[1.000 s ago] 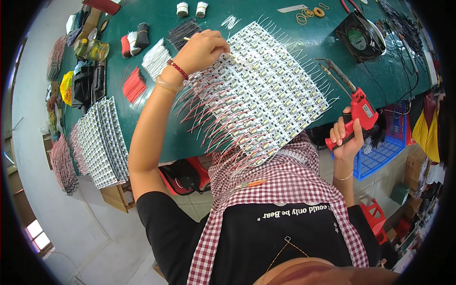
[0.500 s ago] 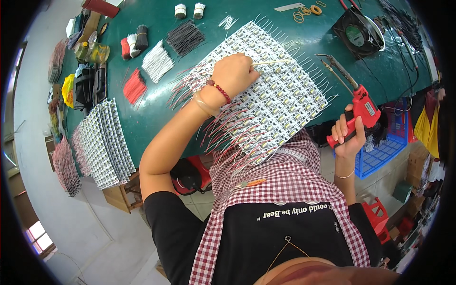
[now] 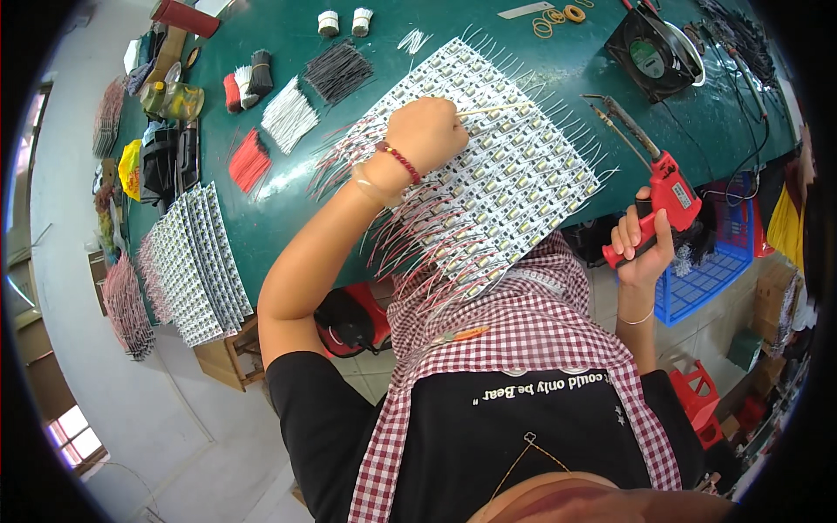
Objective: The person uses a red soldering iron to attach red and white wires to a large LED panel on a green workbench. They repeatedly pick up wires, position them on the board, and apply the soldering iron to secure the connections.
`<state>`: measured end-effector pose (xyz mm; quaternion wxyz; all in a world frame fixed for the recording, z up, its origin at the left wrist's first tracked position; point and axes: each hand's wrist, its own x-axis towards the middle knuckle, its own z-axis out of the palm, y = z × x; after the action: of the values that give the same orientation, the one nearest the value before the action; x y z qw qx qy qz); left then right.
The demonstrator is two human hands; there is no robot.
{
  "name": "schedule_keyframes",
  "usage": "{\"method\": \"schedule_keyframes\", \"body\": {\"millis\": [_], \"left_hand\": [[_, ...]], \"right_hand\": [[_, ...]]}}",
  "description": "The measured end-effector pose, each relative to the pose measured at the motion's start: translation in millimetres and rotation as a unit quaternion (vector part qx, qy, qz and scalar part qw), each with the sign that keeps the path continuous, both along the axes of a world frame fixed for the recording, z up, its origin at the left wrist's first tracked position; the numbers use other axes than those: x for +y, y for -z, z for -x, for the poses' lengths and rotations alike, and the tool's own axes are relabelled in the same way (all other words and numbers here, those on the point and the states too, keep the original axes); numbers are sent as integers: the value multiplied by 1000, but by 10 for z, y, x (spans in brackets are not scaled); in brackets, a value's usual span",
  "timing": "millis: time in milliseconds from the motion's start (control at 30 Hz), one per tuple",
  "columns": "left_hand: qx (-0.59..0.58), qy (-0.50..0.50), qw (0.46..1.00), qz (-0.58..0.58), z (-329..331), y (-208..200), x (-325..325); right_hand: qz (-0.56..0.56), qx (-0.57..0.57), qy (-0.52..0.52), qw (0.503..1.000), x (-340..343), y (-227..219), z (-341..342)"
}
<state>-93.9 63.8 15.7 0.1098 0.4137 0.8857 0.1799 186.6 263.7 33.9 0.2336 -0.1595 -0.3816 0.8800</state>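
A white LED circuit board panel [image 3: 514, 187], with rows of small components and thin red and white wires along its edges, lies on the table in front of me. My left hand [image 3: 425, 132] is closed above the panel on a thin pale stick [image 3: 497, 110]. The stick points right, across the rows of components. To the right of the panel, my right hand [image 3: 641, 240] is wrapped round the handle of a red soldering gun [image 3: 671, 196]. Its dark hot tip and thin feed tube point up and left, apart from the panel.
On the green table [image 3: 261, 205] lie bundles of red wires [image 3: 250, 162], white wires [image 3: 289, 115] and black wires [image 3: 339, 71]. Stacked wired panels [image 3: 196, 266] stand at the left edge. A black fan [image 3: 649, 57] sits back right, and a blue crate [image 3: 708, 283] is below right.
My left hand with the stick has shifted slightly left over the panel. The soldering gun stays nearly where it was, in my right hand.
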Motion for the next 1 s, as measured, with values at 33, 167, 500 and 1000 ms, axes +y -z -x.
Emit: {"method": "schedule_keyframes", "body": {"millis": [33,167,500,1000], "left_hand": [[-28,11,999,-10,5,-62,-28],[-160,43,982,-88,214,-269,-375],[7,151,978,-145,725,-102,-710],[-39,220,961,-164,798,65,-584]], "right_hand": [[-1,1,2,1000,6,2,-12],[-3,-2,6,1000,31,7,-32],[-1,3,-14,1000,-15,-11,31],[-8,-29,4,1000,-27,-18,45]]}}
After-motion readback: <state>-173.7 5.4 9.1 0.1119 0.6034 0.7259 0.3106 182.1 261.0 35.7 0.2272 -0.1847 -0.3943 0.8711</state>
